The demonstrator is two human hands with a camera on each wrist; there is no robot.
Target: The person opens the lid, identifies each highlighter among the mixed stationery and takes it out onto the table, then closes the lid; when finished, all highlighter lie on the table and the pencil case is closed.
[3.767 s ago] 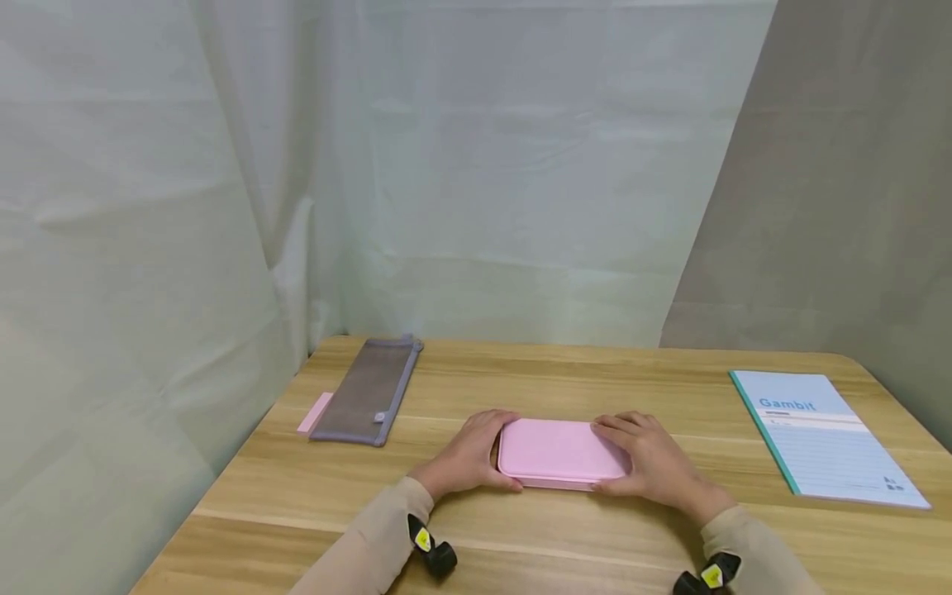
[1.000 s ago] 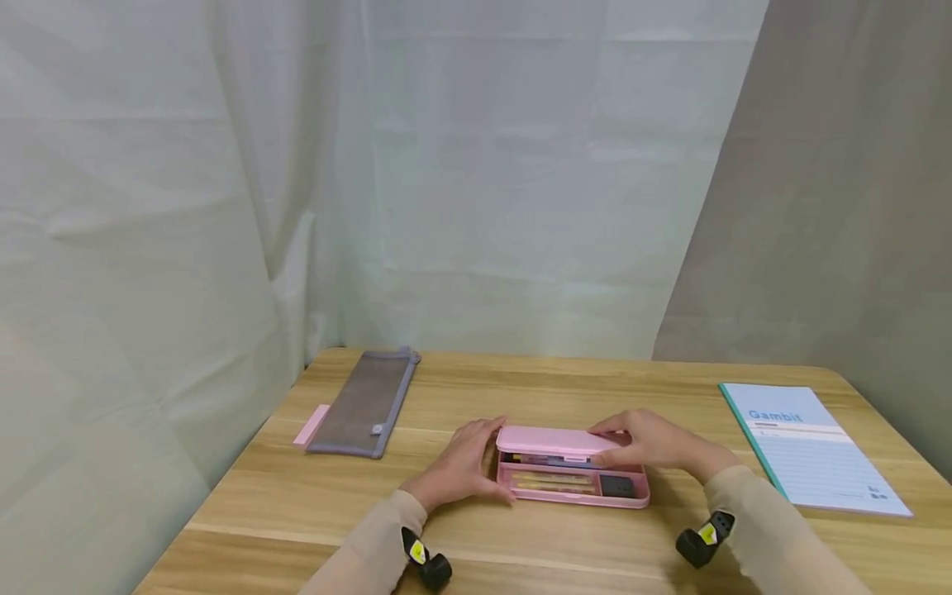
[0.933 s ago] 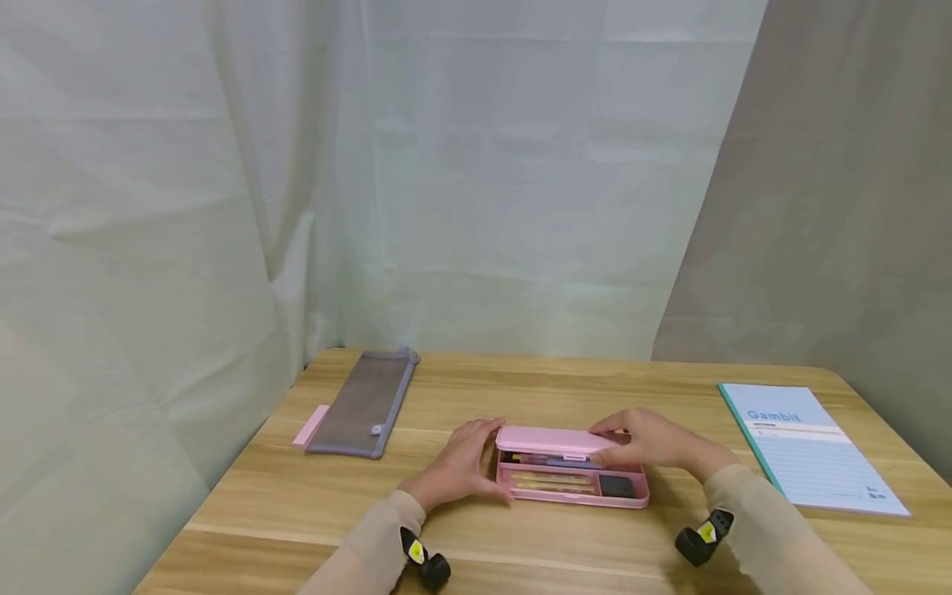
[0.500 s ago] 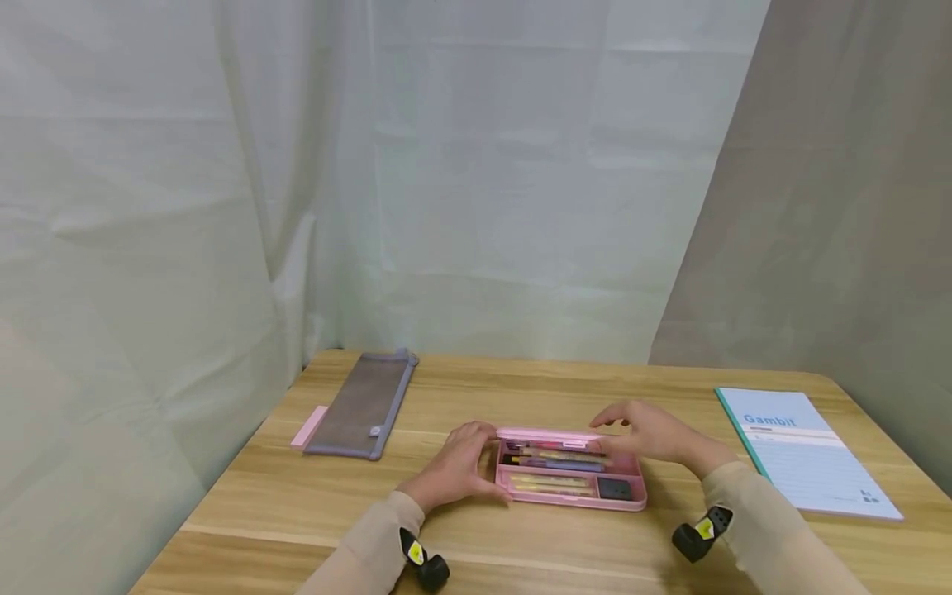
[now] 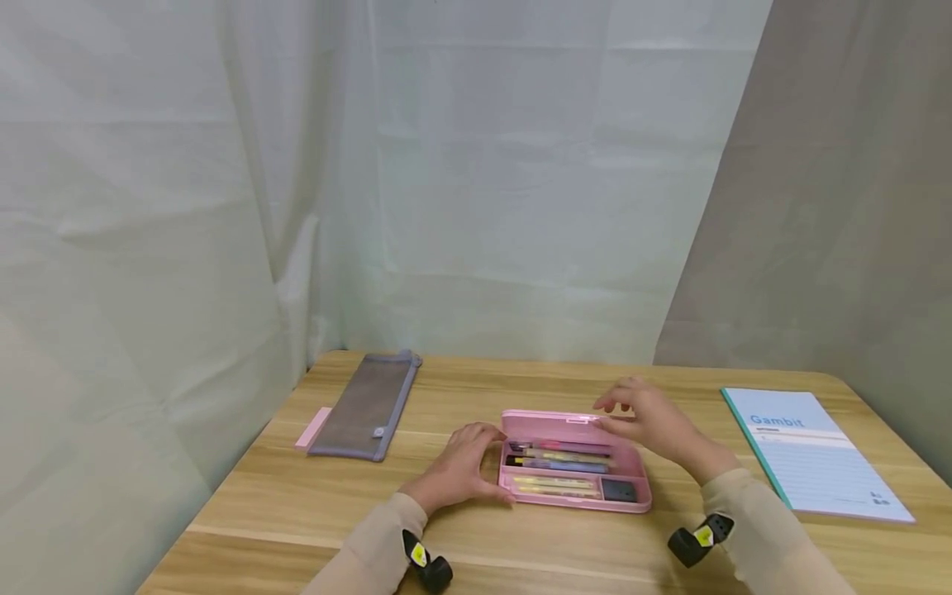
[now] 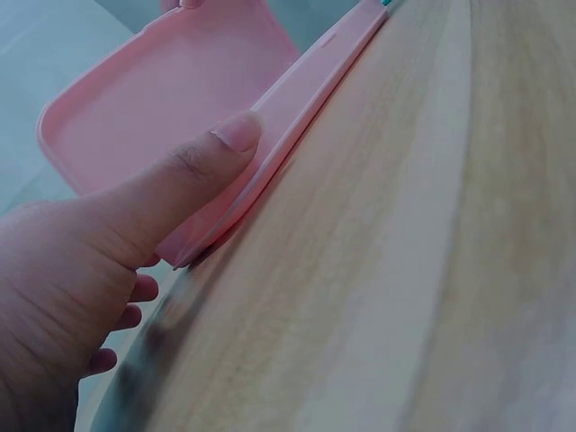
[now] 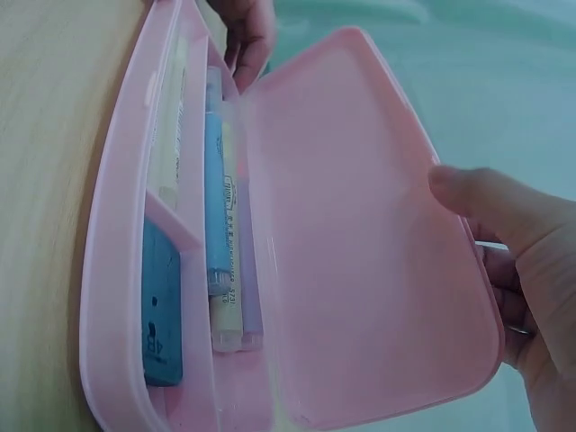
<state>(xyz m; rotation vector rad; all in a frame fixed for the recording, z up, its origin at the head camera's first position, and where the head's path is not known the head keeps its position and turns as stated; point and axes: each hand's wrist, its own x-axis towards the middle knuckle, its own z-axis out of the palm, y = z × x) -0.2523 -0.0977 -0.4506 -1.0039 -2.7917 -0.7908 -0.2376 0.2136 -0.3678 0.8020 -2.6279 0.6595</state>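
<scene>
A pink pencil case (image 5: pixel 573 502) lies on the wooden table with its lid (image 7: pixel 360 216) raised at the back edge. My left hand (image 5: pixel 461 467) holds the case's left end, thumb (image 6: pixel 202 166) on the front wall and the other fingers behind. At the lid's right part, my right hand (image 5: pixel 654 423) pinches its edge, thumb (image 7: pixel 486 200) on the inner side. The rear compartment carries several pens, one a blue highlighter (image 7: pixel 216 180). Yellowish sticks (image 5: pixel 554 482) fill the front left compartment; a dark block (image 7: pixel 162 301) sits beside them.
A grey mesh zip pouch (image 5: pixel 364 405) lies at the left, partly over a pink strip (image 5: pixel 313 428). To the right is a pale blue "Gambit" notebook (image 5: pixel 818 454). Pale curtains (image 5: pixel 521 207) hang behind the wooden table (image 5: pixel 565 545).
The pencil case was closed at first, held by both hands. My right hand has swung its lid up and back, uncovering the pens, while my left hand stayed at the left end.
</scene>
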